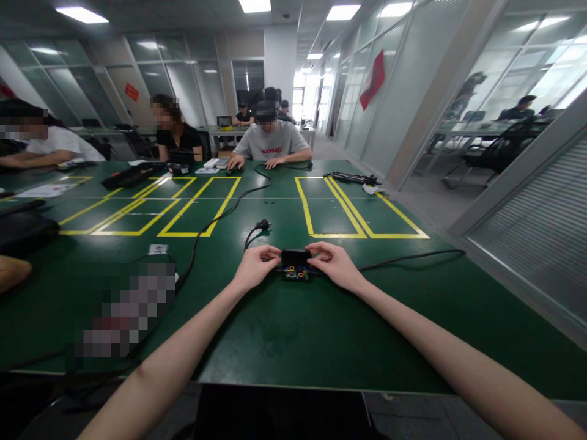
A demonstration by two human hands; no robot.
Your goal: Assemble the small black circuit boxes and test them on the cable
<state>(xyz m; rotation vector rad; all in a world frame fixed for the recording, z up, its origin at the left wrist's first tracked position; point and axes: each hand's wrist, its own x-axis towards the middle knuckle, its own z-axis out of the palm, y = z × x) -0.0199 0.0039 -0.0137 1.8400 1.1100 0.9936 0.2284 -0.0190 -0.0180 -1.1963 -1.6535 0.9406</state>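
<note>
Head view: one flat, black plastic cover (pixel 296 256), rectangular, tilted up at the far side of a small electronic assembly; its left end pinched between thumb and fingers of my left hand (pixel 257 267), its right end pinched likewise by my right hand (pixel 334 264). One green circuit board with yellow ring-shaped coils (pixel 293 273), in front of the cover and between my hands, near the middle of the dark green counter (pixel 293 342). One black power plug (pixel 263 225), beyond my left hand, its cord passing behind that hand. One thin black cable (pixel 413 257), extending rightward from beside my right hand. One long, pixelated object (pixel 132 308), left of my left forearm, details hidden; one small white paper label (pixel 158 249) at its far end. Yellow tape outlines (pixel 337 235), rectangular, on the counter's farther half. One slender black folded object (pixel 353 178), far right. One person in a grey T-shirt (pixel 275 143), seated opposite, both hands on the counter.
</note>
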